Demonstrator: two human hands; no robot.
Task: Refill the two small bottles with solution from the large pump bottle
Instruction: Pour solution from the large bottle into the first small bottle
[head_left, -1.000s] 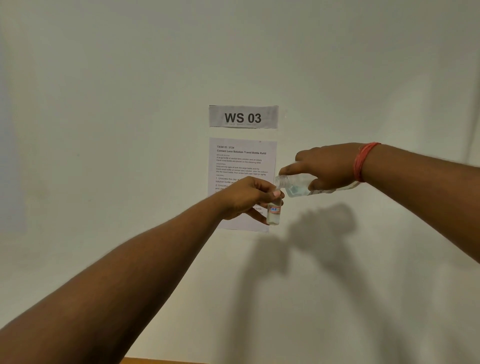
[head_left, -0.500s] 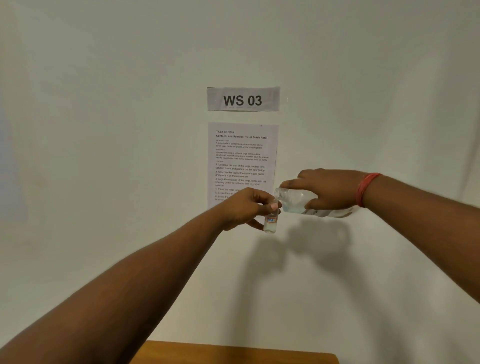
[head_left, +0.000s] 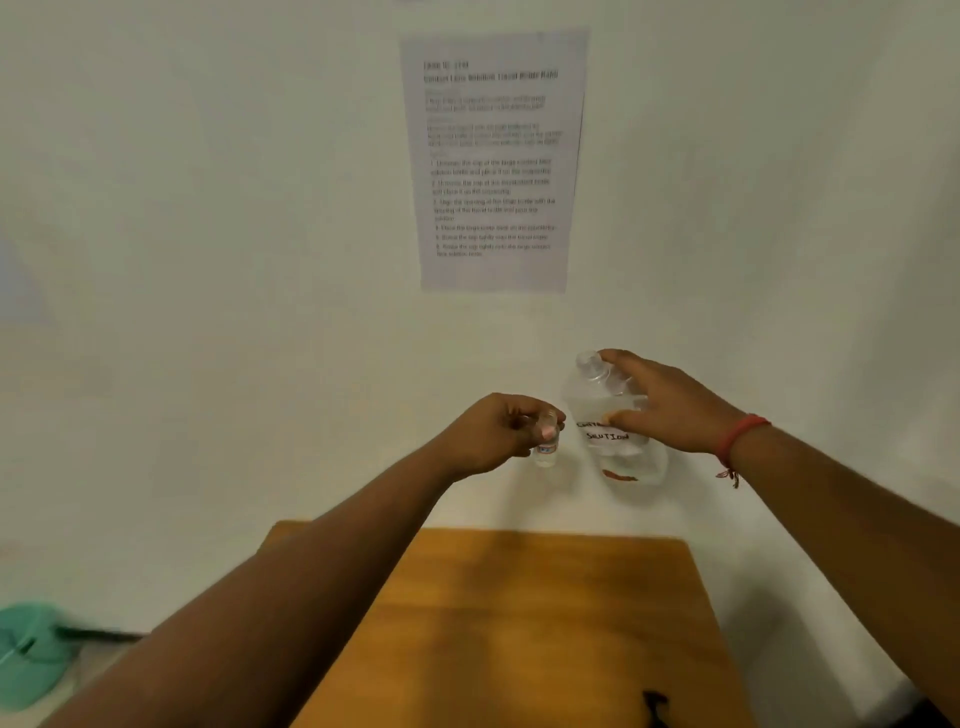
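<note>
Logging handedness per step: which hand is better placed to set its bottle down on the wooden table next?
Probably the right hand: it holds the large bottle upright, above the wooden table. The left hand pinches the open small bottle, better kept steady.

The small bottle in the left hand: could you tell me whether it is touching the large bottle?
Apart. The head view shows a strip of white wall between the small bottle and the large bottle, each held in its own hand.

bare wooden table (head_left: 519, 623) below, wall (head_left: 208, 260) close behind, small bottle (head_left: 545, 452) beside large bottle (head_left: 618, 431)
</note>
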